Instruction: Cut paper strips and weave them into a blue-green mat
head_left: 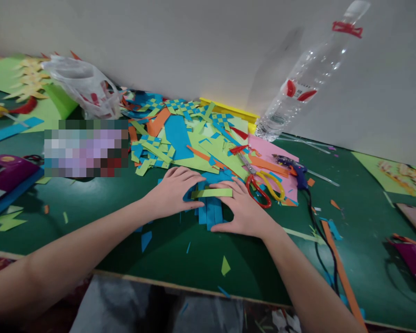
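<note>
Several blue paper strips [212, 214] lie side by side on the green table between my two hands. A light green paper strip [213, 193] crosses over them. My left hand [175, 190] rests at their left edge, fingers stretched forward and thumb apart near the green strip's left end. From the right, my right hand [245, 209] reaches over the strips, thumb on their near end and fingers spread farther up by the green strip's right end. Just beyond that hand are scissors [260, 180] with a red and a yellow handle loop. Some fingertips are hard to make out against the paper.
Woven blue-green paper pieces [156, 150] and scraps pile up toward the wall. A plastic bottle [298, 83] leans there. A glue gun [300, 175] with a black cable lies at right, a plastic bag [85, 88] at left. Purple devices [10, 178] sit toward both sides.
</note>
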The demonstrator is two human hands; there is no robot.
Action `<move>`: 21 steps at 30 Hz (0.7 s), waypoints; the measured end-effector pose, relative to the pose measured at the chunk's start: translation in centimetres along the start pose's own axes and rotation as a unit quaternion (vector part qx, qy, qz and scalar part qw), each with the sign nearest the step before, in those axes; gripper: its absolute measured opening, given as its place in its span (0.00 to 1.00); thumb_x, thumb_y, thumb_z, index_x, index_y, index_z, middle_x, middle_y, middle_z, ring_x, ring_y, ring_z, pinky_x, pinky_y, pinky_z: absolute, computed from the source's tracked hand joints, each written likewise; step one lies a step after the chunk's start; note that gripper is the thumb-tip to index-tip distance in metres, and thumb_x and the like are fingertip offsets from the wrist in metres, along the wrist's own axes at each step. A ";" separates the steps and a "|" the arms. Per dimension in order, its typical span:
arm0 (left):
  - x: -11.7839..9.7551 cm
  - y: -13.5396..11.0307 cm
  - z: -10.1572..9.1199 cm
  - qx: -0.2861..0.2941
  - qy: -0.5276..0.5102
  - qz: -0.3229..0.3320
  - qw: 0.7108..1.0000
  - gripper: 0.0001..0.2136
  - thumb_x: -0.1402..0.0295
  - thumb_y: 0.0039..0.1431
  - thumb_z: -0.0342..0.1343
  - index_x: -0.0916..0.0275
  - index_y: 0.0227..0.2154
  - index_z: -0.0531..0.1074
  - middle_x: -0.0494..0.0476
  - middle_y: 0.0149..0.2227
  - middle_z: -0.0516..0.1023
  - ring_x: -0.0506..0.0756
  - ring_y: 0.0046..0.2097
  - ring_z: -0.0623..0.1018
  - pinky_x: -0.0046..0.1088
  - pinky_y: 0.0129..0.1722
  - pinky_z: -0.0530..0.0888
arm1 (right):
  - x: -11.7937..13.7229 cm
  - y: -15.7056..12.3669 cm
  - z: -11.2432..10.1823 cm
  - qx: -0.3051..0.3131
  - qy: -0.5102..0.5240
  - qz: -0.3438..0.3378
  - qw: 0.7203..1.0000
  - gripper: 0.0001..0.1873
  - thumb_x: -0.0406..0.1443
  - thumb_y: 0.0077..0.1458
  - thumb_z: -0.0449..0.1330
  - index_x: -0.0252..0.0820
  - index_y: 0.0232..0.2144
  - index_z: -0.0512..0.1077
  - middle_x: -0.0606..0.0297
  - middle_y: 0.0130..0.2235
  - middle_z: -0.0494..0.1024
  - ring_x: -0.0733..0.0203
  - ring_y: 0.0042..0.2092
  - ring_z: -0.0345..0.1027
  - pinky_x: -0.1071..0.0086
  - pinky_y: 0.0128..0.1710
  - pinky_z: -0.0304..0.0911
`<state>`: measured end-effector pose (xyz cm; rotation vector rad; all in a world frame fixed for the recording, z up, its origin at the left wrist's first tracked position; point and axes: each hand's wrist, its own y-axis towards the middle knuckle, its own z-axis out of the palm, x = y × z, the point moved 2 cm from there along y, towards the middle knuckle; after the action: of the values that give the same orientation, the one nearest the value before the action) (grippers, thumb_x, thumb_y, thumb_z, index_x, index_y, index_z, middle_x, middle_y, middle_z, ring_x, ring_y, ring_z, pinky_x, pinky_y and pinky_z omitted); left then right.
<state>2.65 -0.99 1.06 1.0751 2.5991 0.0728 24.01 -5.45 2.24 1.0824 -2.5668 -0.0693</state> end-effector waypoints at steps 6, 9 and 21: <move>-0.2 0.0 -0.1 0.006 -0.018 0.022 1.000 0.26 0.50 0.56 0.56 0.57 0.54 0.65 0.57 0.52 0.72 0.61 0.56 0.67 0.42 0.56 0.58 | 0.0 0.0 0.1 0.010 0.000 0.000 1.000 0.37 0.57 0.49 0.60 0.44 0.55 0.65 0.56 0.60 0.66 0.48 0.64 0.52 0.45 0.66 0.31; -0.3 -0.1 -0.2 0.010 -0.024 0.031 0.999 0.24 0.51 0.56 0.57 0.57 0.53 0.66 0.57 0.52 0.72 0.61 0.56 0.67 0.42 0.56 0.58 | -0.1 0.1 0.2 0.007 0.000 -0.003 1.000 0.38 0.57 0.49 0.60 0.43 0.55 0.66 0.55 0.59 0.67 0.48 0.63 0.53 0.45 0.66 0.31; -0.4 0.0 -0.6 -0.025 -0.034 0.071 0.997 0.17 0.56 0.58 0.56 0.59 0.46 0.71 0.57 0.49 0.74 0.58 0.53 0.69 0.39 0.56 0.60 | 0.0 0.0 0.1 -0.035 -0.012 -0.005 0.999 0.32 0.55 0.52 0.58 0.42 0.52 0.69 0.54 0.49 0.73 0.48 0.58 0.59 0.45 0.64 0.39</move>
<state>2.75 -1.26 1.75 1.2209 2.4453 0.1302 23.98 -5.46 2.09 1.0751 -2.5600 -0.1752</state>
